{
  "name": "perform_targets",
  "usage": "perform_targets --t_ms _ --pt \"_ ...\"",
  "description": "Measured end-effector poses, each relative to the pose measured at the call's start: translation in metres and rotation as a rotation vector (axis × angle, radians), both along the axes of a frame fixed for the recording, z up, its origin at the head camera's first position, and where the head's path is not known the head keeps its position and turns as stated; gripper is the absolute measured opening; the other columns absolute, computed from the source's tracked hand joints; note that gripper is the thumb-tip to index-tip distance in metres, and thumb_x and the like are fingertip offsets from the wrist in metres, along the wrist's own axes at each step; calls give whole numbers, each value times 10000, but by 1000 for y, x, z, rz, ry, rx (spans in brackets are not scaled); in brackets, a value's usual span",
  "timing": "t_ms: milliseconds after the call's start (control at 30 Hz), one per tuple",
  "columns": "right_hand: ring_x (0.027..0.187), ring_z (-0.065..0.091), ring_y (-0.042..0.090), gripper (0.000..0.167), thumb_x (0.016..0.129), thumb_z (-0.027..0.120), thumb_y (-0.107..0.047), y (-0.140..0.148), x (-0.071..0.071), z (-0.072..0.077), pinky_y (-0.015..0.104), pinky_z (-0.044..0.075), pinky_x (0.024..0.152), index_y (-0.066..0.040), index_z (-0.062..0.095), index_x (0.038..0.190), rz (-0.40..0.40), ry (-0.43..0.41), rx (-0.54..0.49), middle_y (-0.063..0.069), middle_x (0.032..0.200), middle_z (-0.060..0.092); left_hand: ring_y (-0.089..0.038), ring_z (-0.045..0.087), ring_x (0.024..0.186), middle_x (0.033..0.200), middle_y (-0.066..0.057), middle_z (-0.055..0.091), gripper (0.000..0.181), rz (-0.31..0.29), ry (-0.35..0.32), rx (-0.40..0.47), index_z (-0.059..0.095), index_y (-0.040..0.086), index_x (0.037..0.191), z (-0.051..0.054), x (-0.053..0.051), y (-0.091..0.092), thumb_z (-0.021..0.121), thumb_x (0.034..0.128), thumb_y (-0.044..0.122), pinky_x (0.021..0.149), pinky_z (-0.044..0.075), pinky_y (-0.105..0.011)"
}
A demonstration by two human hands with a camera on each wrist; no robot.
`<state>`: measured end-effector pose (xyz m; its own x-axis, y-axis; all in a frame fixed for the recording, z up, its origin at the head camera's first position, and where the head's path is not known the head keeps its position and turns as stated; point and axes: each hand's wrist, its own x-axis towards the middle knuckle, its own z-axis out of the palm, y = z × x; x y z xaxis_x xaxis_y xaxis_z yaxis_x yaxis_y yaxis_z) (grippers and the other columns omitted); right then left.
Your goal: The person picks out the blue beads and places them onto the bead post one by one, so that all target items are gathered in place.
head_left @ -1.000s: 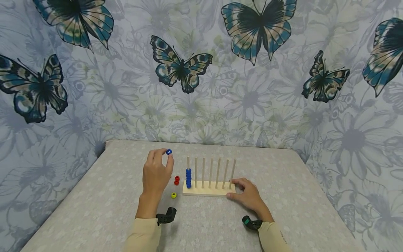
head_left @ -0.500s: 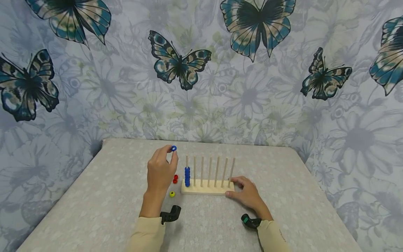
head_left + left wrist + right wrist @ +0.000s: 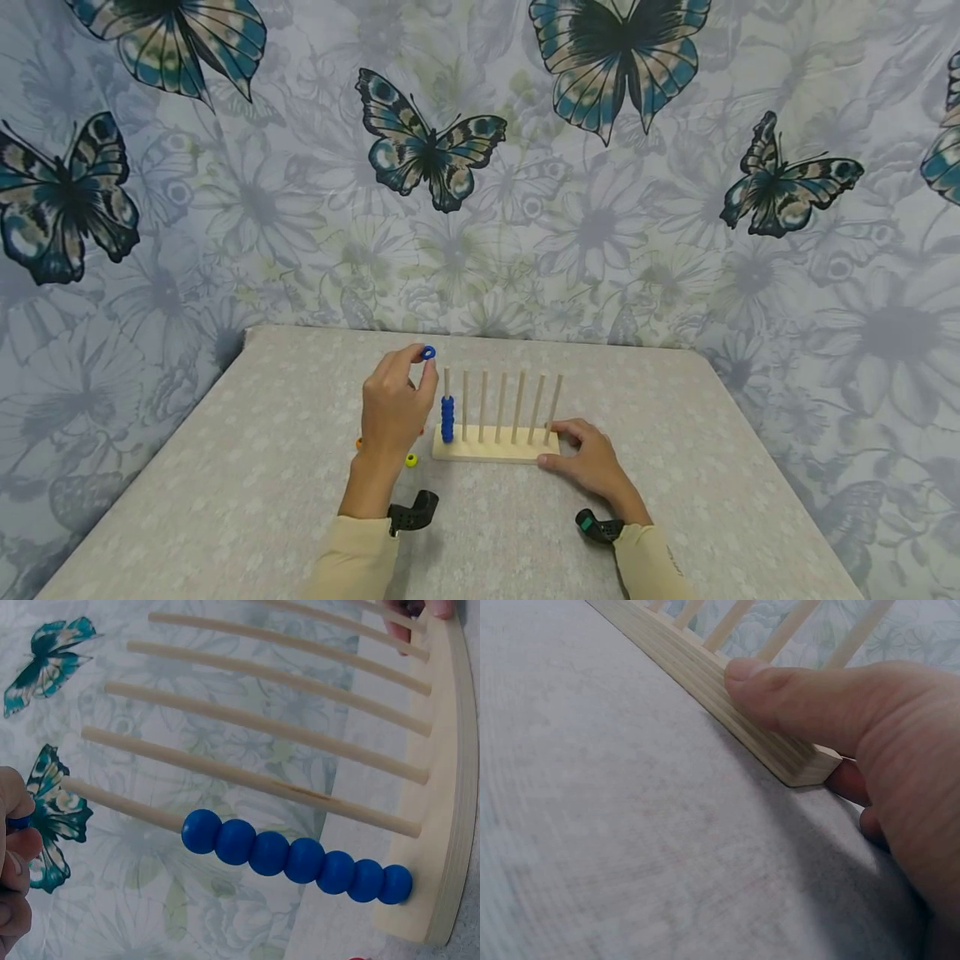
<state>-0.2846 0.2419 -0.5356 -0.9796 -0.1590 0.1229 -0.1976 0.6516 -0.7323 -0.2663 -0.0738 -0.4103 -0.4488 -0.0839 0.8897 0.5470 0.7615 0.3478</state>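
Note:
My left hand (image 3: 393, 408) pinches a blue bead (image 3: 428, 352) between thumb and fingertips, with its hole showing. The bead is held just left of the top of the leftmost peg, apart from it. On that peg several blue beads (image 3: 304, 860) are stacked, and bare wood shows above them. The other pegs of the wooden peg stand (image 3: 495, 451) carry nothing. At the stand's right end, my right hand (image 3: 588, 462) grips the base; in the right wrist view its thumb lies along the front side and other fingers are behind the end.
A yellow bead (image 3: 411, 460) lies on the table (image 3: 495, 533) left of the stand. An orange bead (image 3: 359, 443) shows at the left forearm's edge. Red beads are almost wholly hidden behind the left hand. A butterfly-patterned wall covering (image 3: 600, 250) rises behind the table.
My left hand has moved right with the blue bead, closer to the leftmost peg, and now covers most of the red beads. The right hand has stayed on the base.

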Motion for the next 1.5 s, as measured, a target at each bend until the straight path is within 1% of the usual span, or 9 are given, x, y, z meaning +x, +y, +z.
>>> perform_targets --t_ms 133,267,467,700,867,1033,1200,1367,1500 --pt "1025 536 141 597 721 873 -496 0 0 -1 366 450 901 -278 679 1241 -2 0 2 -64 1162 651 -191 594 578 917 -166 732 193 -15 -10 -5 718 -34 1053 0 2 3 710 880 51 475 498 -287" --pt "1027 536 140 595 723 872 -497 0 0 -2 366 450 903 -278 678 1242 -3 1 7 -68 1161 649 -173 600 601 904 -143 733 180 -29 -41 -42 725 -11 1047 1 3 4 718 884 66 495 505 -262" --pt "1035 539 145 598 721 870 -504 0 -1 -2 373 450 909 -279 679 1240 -2 -2 2 -68 1163 652 -152 594 619 882 -116 735 162 -80 -88 -70 739 11 1026 2 4 4 726 876 69 515 498 -256" --pt "1033 534 145 605 722 868 -509 0 0 -2 369 445 904 -276 677 1247 2 -3 7 -65 1162 649 -167 593 589 900 -119 738 183 -80 -128 -89 741 6 1050 1 6 4 713 886 81 515 501 -259" --pt "1029 530 144 609 720 867 -515 0 0 -3 368 442 903 -280 675 1248 5 -4 5 -69 1160 646 -145 584 596 908 -107 739 193 -93 -164 -109 741 14 1065 0 7 3 714 888 87 524 496 -244" --pt "1029 533 139 608 720 865 -518 1 -1 -4 367 446 906 -285 673 1248 10 1 1 -72 1165 649 -119 566 585 916 -111 744 204 -112 -200 -106 740 15 1079 -1 6 1 720 893 94 520 482 -226" --pt "1025 531 139 611 718 863 -528 2 -2 -4 367 445 904 -291 672 1248 13 2 -1 -71 1162 648 -120 577 599 924 -106 746 208 -106 -218 -106 739 28 1088 -1 4 1 715 903 119 532 495 -235" --pt "1024 527 140 616 718 862 -531 2 -2 -4 366 442 905 -288 671 1251 15 -2 1 -71 1157 645 -173 664 699 932 -101 743 209 -91 -250 -113 735 37 1087 -2 4 1 722 902 132 589 554 -279" --pt "1030 530 140 614 722 862 -526 2 -2 -5 371 446 910 -280 670 1252 11 -7 0 -69 1164 645 -208 712 803 937 -94 742 206 -85 -278 -113 732 48 1081 -4 3 0 728 901 148 674 597 -324"
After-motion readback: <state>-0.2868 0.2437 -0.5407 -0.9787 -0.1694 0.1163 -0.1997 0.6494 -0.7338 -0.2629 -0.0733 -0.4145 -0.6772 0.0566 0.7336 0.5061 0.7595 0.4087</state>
